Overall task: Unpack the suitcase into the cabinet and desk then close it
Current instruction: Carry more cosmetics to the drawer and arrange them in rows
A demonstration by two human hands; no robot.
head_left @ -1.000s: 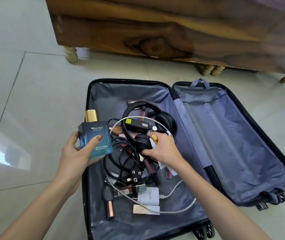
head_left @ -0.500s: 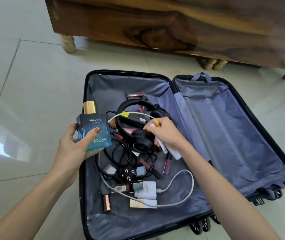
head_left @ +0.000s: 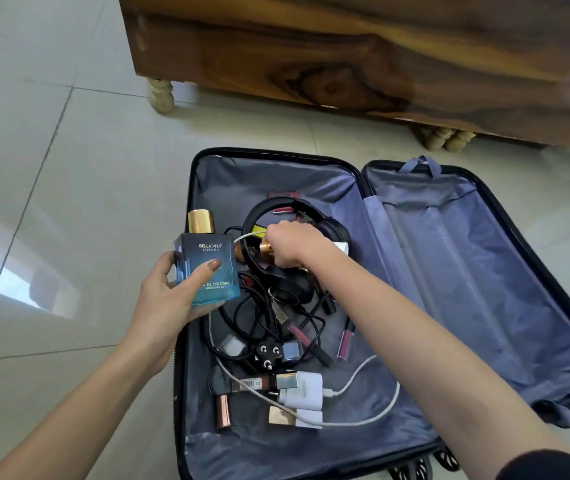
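Observation:
The open suitcase [head_left: 276,181] lies flat on the floor. Its left half holds black headphones [head_left: 276,207], a tangle of black cable with a plug [head_left: 267,355], a white charger [head_left: 306,389] with its cable, and several lipsticks and glosses [head_left: 346,344]. My left hand [head_left: 162,306] holds a blue cologne bottle [head_left: 207,268] with a gold cap over the suitcase's left rim. My right hand [head_left: 294,244] is closed over the headphones on a white tube [head_left: 344,247], whose gold cap sticks out on the left of the fist.
The suitcase's right half [head_left: 484,289] has only its grey lining. A dark wooden cabinet [head_left: 346,64] on turned legs stands just beyond the suitcase. Pale glossy floor tiles [head_left: 69,202] stretch to the left.
My right hand has moved up and left from the cable tangle to the headphones, still closed on the white tube. My left hand keeps the cologne bottle in about the same place.

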